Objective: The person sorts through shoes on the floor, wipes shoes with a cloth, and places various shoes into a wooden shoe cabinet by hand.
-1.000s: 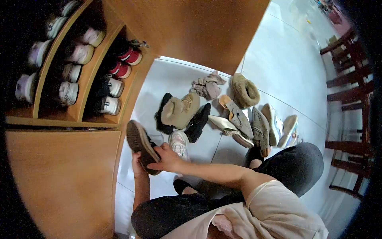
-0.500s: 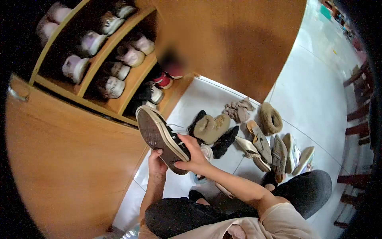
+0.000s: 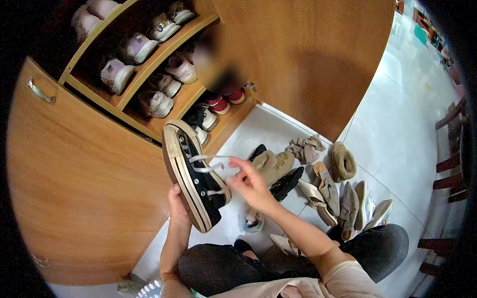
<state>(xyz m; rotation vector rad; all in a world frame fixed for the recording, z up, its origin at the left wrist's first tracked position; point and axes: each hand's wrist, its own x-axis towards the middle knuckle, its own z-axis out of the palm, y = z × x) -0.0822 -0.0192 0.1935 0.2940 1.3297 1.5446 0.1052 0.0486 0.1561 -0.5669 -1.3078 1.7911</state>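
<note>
Sneaker [image 3: 191,186] lies lengthwise away from you, clasped from its left side by your left grip [image 3: 179,208], lace [image 3: 202,169] reaching rightward to your right grip [image 3: 243,181], whether pinched I cannot tell.

The sneaker [image 3: 193,184] is in the left hand [image 3: 180,204] before the cabinet [image 3: 94,184], its lace [image 3: 211,157] running right to the right hand [image 3: 248,184]; rows of shoes [image 3: 117,75] sit on the cabinet's shelves [image 3: 201,24]. Farther right on the floor [image 3: 382,169], a cloth [image 3: 305,149] lies between two boots [image 3: 343,163], in front of the open door [image 3: 308,59]. Chair legs [image 3: 449,165] stand at far right.
</note>
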